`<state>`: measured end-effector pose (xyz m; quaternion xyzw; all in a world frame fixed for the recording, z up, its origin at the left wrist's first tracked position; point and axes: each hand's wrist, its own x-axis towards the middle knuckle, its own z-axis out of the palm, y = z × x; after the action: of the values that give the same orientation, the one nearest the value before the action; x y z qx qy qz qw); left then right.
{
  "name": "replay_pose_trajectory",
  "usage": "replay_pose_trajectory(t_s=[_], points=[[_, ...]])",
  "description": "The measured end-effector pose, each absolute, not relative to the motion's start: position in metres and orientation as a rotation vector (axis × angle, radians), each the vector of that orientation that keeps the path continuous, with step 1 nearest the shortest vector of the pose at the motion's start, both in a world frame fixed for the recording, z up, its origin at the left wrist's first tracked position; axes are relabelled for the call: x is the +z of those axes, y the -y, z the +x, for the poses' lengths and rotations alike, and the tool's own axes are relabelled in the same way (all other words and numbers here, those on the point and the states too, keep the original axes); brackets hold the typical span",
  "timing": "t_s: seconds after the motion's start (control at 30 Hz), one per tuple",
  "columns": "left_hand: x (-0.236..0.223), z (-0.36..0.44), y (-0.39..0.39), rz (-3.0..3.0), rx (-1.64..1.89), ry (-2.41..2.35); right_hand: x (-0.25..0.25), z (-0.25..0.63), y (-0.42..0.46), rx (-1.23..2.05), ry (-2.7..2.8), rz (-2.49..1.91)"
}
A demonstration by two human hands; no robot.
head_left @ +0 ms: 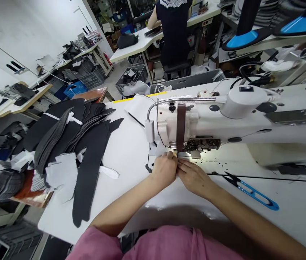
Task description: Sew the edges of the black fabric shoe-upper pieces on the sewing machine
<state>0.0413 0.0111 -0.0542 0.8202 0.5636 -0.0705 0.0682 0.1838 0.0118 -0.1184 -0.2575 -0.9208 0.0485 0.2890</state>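
My left hand [165,168] is closed in a pinch beside the needle area of a white sewing machine [212,122]. Whatever lies between its fingers is hidden. Just to the right, my right hand [195,177] has its fingers pressed together, with the tips meeting the left hand; what they hold cannot be made out. A brown strap [180,127] hangs down the machine head right above both hands. Under the needle, the lit metal plate [209,162] shows dark specks. Blue thread snips [256,193] lie on the table to the right of my right hand.
Dark fabric pieces [90,177] are heaped on the left of the white table [126,144], with white scraps [62,173] among them. Grey stacked pieces [3,186] sit farther left. Behind the machine stands a grey bin [188,81]. A person [173,32] sits at another table beyond.
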Motion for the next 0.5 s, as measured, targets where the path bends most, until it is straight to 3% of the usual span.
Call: replay_pose_trajectory(t_s=[0.5], points=[[-0.065,0.028,-0.027,2.452,-0.061,-1.753,-0.1,0.19,-0.013,0.233,2.292,-0.708]])
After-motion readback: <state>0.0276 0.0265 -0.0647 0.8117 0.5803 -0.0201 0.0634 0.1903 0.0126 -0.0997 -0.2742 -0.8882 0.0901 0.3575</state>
